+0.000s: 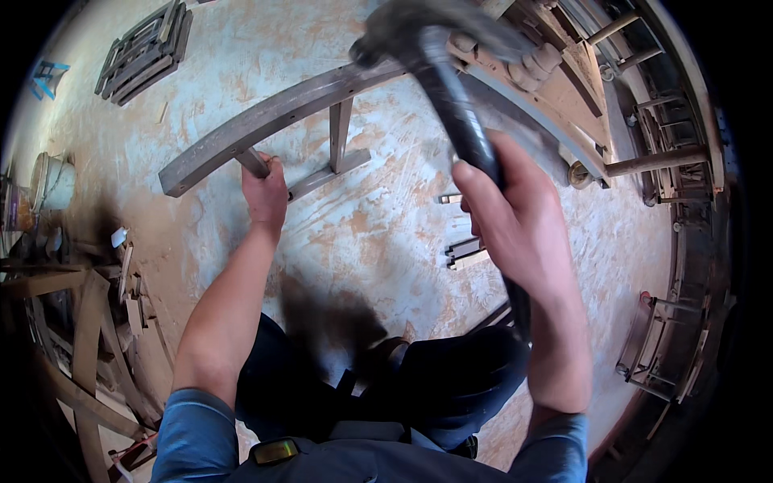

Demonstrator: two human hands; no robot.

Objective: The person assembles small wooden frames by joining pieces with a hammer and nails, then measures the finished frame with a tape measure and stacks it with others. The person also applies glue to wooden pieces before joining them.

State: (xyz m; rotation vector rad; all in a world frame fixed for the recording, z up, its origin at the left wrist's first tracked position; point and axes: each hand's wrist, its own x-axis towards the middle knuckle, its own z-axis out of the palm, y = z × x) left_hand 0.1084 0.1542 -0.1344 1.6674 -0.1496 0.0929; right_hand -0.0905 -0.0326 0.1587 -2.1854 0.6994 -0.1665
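My right hand [523, 221] is wrapped round the dark handle of a claw hammer [460, 113], raised high in front of me; its head is smeared by motion. Below and behind the hammer head runs a grey wooden frame [266, 121], with a long, slightly bowed rail and crosspieces joined to a shorter bar. At the frame's left end, my left hand [267, 193] grips a short crosspiece [254, 163] close under the long rail. The hammer head overlaps the rail's far end in the picture; whether they touch I cannot tell.
Stacked slatted wooden pieces [145, 52] lie at the far left. A bucket [55, 181] and loose timber [88, 346] line the left side. Several short wood pieces [467, 253] lie on the floor right of centre. A wheeled wooden platform [555, 125] stands upper right, a metal cart [664, 346] farther right.
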